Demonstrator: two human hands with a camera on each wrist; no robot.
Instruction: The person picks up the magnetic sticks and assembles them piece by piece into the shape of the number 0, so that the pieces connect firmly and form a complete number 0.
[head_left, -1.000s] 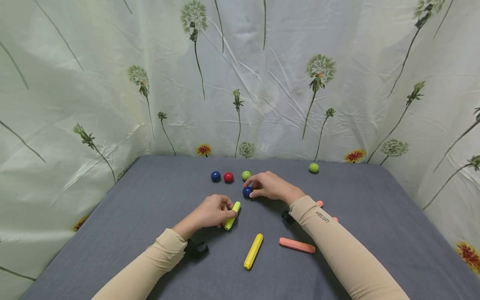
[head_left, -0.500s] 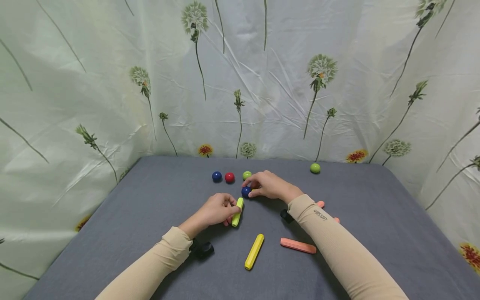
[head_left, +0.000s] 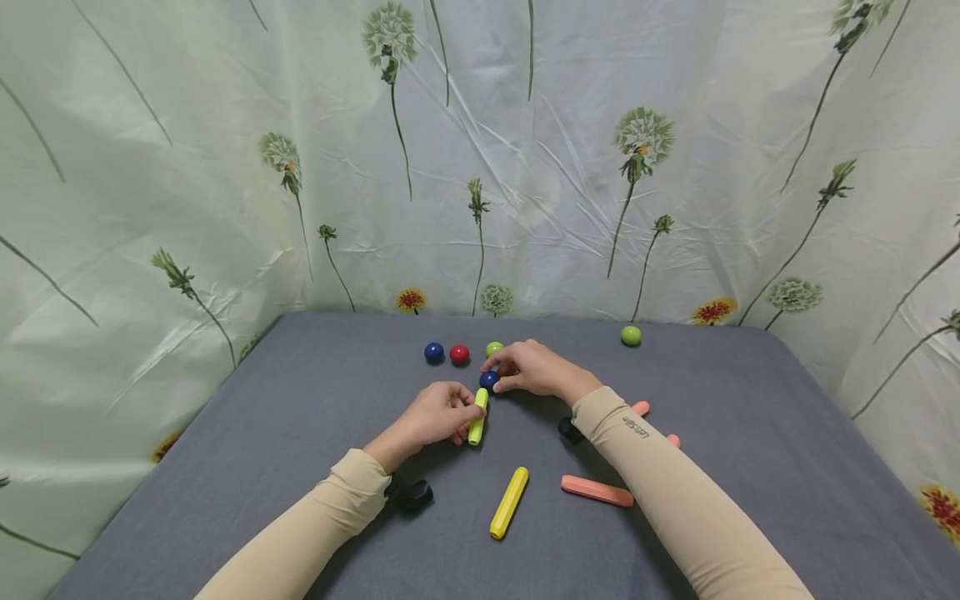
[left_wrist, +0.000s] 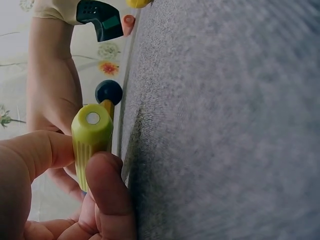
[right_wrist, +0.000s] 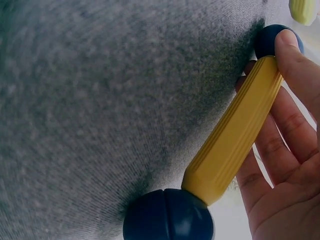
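Note:
My left hand (head_left: 435,412) pinches a lime-yellow ribbed rod (head_left: 479,417) between thumb and fingers. A round silvery disc shows in the rod's end (left_wrist: 92,118) in the left wrist view. My right hand (head_left: 540,369) holds a dark blue ball (right_wrist: 267,40) by thumb and fingers. From that ball runs a yellow ribbed rod (right_wrist: 235,130), with a second blue ball (right_wrist: 165,217) at its other end, close to the cloth. In the right wrist view, a small gap separates the lime rod's tip from the held ball. The right hand mostly hides the yellow rod in the head view.
Behind the hands lie a blue ball (head_left: 434,353), a red ball (head_left: 460,355) and a green ball (head_left: 493,350). Another green ball (head_left: 631,336) sits farther right. Nearer are a yellow rod (head_left: 509,503) and a coral rod (head_left: 597,491). More coral pieces (head_left: 641,408) are partly behind the right sleeve.
My left hand has moved right and slightly away from me, bringing the lime rod close to the held blue ball. The right hand has shifted slightly left with its ball.

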